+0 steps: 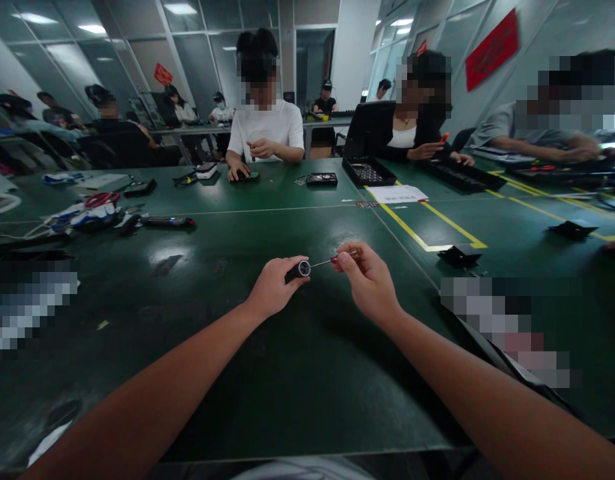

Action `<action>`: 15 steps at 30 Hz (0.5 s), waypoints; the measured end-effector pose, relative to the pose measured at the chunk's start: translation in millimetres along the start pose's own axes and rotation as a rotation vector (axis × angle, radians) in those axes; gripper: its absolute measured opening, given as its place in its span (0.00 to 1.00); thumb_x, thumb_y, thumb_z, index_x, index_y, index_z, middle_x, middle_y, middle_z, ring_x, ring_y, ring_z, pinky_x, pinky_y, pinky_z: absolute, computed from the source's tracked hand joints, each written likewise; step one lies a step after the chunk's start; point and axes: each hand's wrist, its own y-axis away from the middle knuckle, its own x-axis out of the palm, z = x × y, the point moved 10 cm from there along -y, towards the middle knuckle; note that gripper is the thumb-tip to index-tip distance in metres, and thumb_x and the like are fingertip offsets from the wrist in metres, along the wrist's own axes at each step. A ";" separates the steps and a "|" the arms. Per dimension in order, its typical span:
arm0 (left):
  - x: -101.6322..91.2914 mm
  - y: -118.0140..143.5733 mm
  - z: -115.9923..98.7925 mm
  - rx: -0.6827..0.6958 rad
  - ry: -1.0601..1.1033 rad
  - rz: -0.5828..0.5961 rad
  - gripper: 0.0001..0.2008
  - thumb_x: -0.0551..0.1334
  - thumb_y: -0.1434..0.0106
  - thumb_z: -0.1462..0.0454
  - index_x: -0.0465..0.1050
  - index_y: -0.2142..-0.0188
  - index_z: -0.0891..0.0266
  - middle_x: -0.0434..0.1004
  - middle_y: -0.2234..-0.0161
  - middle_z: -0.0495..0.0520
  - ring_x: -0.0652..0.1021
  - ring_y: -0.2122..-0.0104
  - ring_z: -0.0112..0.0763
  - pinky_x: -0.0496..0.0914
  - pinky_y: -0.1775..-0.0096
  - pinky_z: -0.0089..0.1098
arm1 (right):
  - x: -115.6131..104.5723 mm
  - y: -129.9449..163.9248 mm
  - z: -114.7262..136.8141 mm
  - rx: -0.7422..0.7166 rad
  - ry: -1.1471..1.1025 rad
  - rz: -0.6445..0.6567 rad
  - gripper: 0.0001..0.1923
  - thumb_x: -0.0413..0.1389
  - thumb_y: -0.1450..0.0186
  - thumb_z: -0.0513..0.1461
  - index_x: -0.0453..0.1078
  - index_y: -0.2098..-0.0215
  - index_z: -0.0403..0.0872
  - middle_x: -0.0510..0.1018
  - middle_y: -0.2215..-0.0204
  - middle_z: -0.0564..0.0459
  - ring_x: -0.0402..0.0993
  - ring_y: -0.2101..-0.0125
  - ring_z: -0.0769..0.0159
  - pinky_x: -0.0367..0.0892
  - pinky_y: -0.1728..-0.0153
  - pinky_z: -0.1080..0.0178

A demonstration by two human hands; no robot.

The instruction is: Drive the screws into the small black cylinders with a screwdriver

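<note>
Between the thumb and fingers of my left hand (pixel 273 288) is a small black cylindrical part (pixel 303 269) with a pale ring round its open end, which faces me. My right hand (pixel 370 283) is closed round the handle of a screwdriver (pixel 354 254), reddish and see-through. Its thin metal shaft points left, and the tip reaches the rim of the cylindrical part. Whether the tip sits inside or only touches the edge is too small to tell. Both hands are just above the green table (pixel 307 373).
Left on the table are a dark pen-shaped tool (pixel 167 222) and a pile of gloves and cables (pixel 94 212). Black brackets (pixel 460 256) lie to the right, near yellow tape lines (pixel 412 230). Black trays (pixel 368 171) stand at the back, where co-workers (pixel 264 127) sit handling parts.
</note>
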 end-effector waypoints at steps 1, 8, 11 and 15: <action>0.2 -0.1 0.1 0.000 0.000 0.001 0.18 0.65 0.33 0.60 0.71 0.44 0.54 0.79 0.50 0.52 0.76 0.52 0.41 0.68 0.47 0.45 | -0.4 0.3 1.0 0.002 -0.016 -0.010 0.14 0.53 0.29 0.51 0.70 0.59 0.50 0.79 0.67 0.53 0.77 0.66 0.63 0.72 0.61 0.56; 1.2 0.4 1.7 0.019 0.011 0.000 0.19 0.66 0.34 0.60 0.71 0.43 0.53 0.78 0.49 0.52 0.75 0.51 0.41 0.68 0.47 0.45 | -7.0 -1.3 -6.3 0.055 -0.028 -0.104 0.20 0.49 0.28 0.54 0.71 0.61 0.49 0.79 0.69 0.52 0.77 0.68 0.63 0.73 0.63 0.57; 0.8 0.8 0.8 0.022 0.020 0.003 0.19 0.66 0.34 0.60 0.71 0.43 0.52 0.78 0.50 0.52 0.75 0.51 0.40 0.68 0.47 0.44 | -9.7 -2.6 -11.5 0.083 -0.036 -0.128 0.19 0.49 0.28 0.54 0.71 0.60 0.49 0.79 0.70 0.52 0.77 0.69 0.64 0.73 0.64 0.57; 0.7 0.9 0.8 0.011 0.021 0.008 0.19 0.66 0.34 0.60 0.71 0.43 0.53 0.78 0.51 0.51 0.75 0.52 0.40 0.67 0.47 0.44 | -8.0 -2.8 -5.4 0.049 -0.009 -0.100 0.18 0.50 0.28 0.53 0.72 0.61 0.49 0.79 0.69 0.52 0.77 0.69 0.64 0.72 0.65 0.58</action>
